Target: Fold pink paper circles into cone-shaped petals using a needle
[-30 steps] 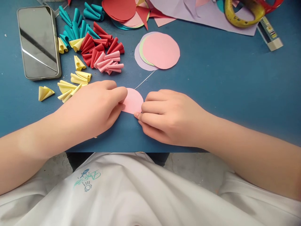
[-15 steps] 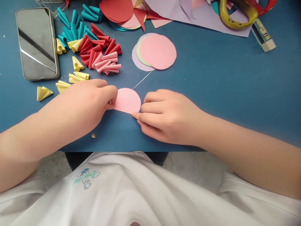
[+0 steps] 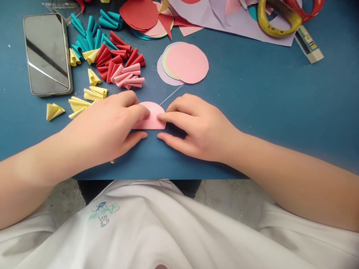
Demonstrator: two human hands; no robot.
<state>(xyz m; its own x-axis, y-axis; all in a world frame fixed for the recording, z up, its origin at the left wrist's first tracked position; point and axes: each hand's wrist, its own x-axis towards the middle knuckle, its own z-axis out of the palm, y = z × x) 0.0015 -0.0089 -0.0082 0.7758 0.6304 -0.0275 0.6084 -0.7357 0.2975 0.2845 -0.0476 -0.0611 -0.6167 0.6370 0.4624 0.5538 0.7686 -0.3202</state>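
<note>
A small pink paper half-circle (image 3: 153, 114), folded with its straight edge toward me, lies on the blue table (image 3: 266, 104) near the front edge. My left hand (image 3: 109, 125) presses its left side with the fingertips, thumb below. My right hand (image 3: 196, 127) presses its right side with the forefinger laid across the paper and the thumb on the table beneath. Both hands' fingers lie fairly flat on the paper.
A stack of paper circles (image 3: 185, 62), pink on top, lies just beyond. Folded cones in red (image 3: 117, 56), pink, teal (image 3: 89, 31) and yellow (image 3: 86, 95) lie to the left, beside a phone (image 3: 47, 54). Paper scraps, scissors handles (image 3: 276, 20) and a glue stick (image 3: 308, 46) sit at the back.
The pink piece went from a rounder shape to a half-circle with a straight front edge. My right hand moved up and left onto it; my left fingers slid back over its left side.
</note>
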